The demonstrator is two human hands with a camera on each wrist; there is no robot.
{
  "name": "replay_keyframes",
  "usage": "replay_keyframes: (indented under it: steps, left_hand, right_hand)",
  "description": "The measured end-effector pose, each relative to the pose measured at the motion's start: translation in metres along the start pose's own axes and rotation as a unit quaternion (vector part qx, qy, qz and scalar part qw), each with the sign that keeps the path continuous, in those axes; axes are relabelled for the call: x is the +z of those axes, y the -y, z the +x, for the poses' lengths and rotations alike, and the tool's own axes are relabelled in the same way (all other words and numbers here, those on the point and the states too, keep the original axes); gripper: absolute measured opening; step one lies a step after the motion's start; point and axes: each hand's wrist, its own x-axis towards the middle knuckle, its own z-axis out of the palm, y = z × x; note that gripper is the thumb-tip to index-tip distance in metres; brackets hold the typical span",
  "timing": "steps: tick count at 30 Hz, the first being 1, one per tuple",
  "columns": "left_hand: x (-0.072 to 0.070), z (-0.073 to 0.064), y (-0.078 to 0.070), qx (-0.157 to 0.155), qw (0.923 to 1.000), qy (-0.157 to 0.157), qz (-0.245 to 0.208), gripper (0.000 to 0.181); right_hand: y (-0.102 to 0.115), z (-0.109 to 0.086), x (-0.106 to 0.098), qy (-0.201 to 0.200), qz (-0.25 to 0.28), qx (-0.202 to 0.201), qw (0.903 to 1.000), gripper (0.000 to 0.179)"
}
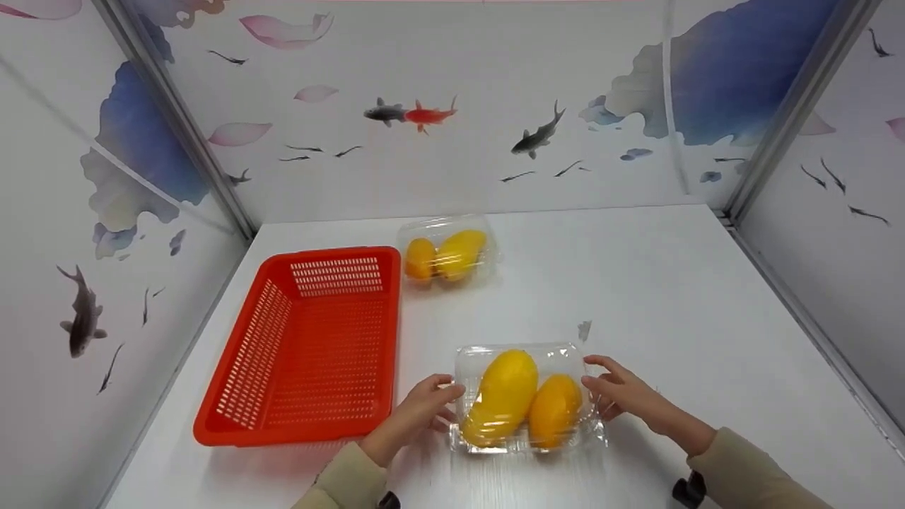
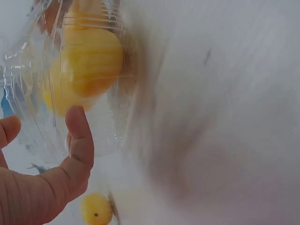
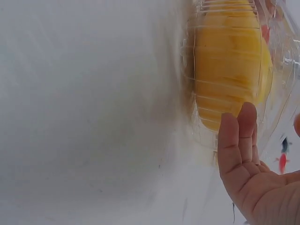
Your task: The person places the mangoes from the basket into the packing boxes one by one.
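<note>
A clear plastic clamshell box [image 1: 523, 346] stands on the white table near the front, its lid down over two yellow mangoes. The left one, a long mango [image 1: 510, 385], lies tilted beside a smaller, more orange mango [image 1: 555, 410]. At the box's left side is my left hand [image 1: 428, 403], thumb tip by the rim and fingers loosely bent along the wall. My right hand [image 1: 622, 392] mirrors it on the right side. In the right wrist view its fingers [image 3: 229, 145] lie nearly straight at the ribbed wall, with the thumb apart from them.
A red plastic basket [image 1: 394, 339] with slotted walls stands to the left, close to my left forearm. Behind, next to the basket's far corner, sits another clear box [image 1: 442, 225] with two mangoes [image 1: 461, 254]. Printed panels [image 1: 452, 170] enclose the table at the back and sides.
</note>
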Motion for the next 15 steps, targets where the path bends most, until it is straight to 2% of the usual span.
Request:
replay_keyframes:
  steps: [4, 9, 15]
  left_hand:
    - [0.006, 0.009, -0.008, 0.014, 0.9986, -0.051, 0.004, 0.060]
    - [0.013, 0.024, -0.016, 0.025, 0.9930, -0.116, 0.008, 0.065]
    - [0.020, 0.038, -0.018, 0.030, 0.9862, -0.157, -0.042, 0.063]
  right_hand:
    - [0.003, 0.011, 0.000, -0.023, 0.023, 0.008, 0.9994, 0.068]
    - [0.009, 0.027, 0.003, -0.063, 0.058, 0.028, 0.9959, 0.071]
    - [0.018, 0.048, 0.003, -0.106, 0.081, 0.039, 0.9903, 0.062]
